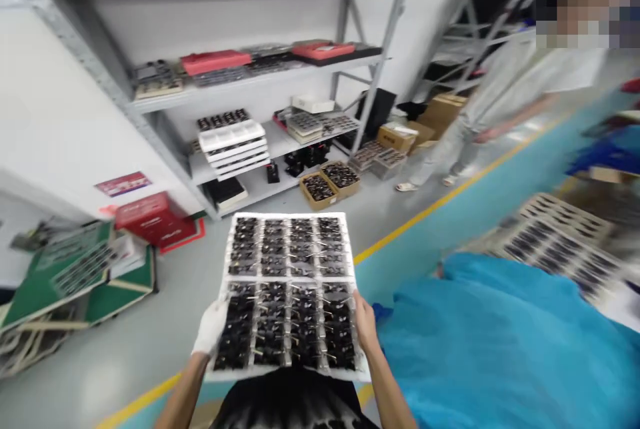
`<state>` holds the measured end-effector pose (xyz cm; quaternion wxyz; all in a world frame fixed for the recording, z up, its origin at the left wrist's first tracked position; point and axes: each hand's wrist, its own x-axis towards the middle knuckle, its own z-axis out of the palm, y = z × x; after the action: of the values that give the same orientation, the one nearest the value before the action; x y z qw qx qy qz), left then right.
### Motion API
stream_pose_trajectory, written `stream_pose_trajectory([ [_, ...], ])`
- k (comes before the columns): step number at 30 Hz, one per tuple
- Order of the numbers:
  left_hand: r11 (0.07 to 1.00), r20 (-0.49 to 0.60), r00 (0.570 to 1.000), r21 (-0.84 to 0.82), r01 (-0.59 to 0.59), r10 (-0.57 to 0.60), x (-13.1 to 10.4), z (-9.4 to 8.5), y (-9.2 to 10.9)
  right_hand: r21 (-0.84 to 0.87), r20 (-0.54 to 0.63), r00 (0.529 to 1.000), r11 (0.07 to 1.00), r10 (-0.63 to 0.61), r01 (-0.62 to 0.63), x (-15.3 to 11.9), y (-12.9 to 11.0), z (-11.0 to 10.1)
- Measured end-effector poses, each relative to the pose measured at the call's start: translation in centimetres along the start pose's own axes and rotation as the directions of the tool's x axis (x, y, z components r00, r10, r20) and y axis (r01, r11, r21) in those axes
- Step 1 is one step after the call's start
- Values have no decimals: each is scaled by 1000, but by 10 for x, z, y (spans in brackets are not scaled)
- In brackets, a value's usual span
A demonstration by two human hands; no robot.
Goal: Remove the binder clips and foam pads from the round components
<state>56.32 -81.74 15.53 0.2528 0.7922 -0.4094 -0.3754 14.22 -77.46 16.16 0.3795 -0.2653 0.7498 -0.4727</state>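
Observation:
Between both hands I carry a white foam tray [295, 277] in front of my body. Rows of small black parts [273, 322] with metal pins fill its compartments; their exact kind is too blurred to tell. My left hand [211, 327], in a white glove, is closed on the tray's left edge. On the opposite edge, my right hand [365, 320] is bare and grips the side, its fingertips partly hidden under the tray.
Ahead stands a grey metal shelf [165, 103] with stacked white trays [235, 142]. Cardboard boxes [319, 192] of dark parts sit below. At left are a red box [153, 219] and green boards [95, 255]. A person in blue [500, 342] is close at right; another person [510, 89] stands farther back.

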Motion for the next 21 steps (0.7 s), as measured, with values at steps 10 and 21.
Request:
stream_pose_trajectory([
  [10, 986, -16, 986, 1, 169, -169, 26, 24, -14, -214, 6, 982, 959, 189, -184, 53, -3, 24],
  [21, 947, -58, 946, -59, 316, -319, 152, -19, -20, -508, 85, 981, 854, 177, -110, 145, -60, 194],
])
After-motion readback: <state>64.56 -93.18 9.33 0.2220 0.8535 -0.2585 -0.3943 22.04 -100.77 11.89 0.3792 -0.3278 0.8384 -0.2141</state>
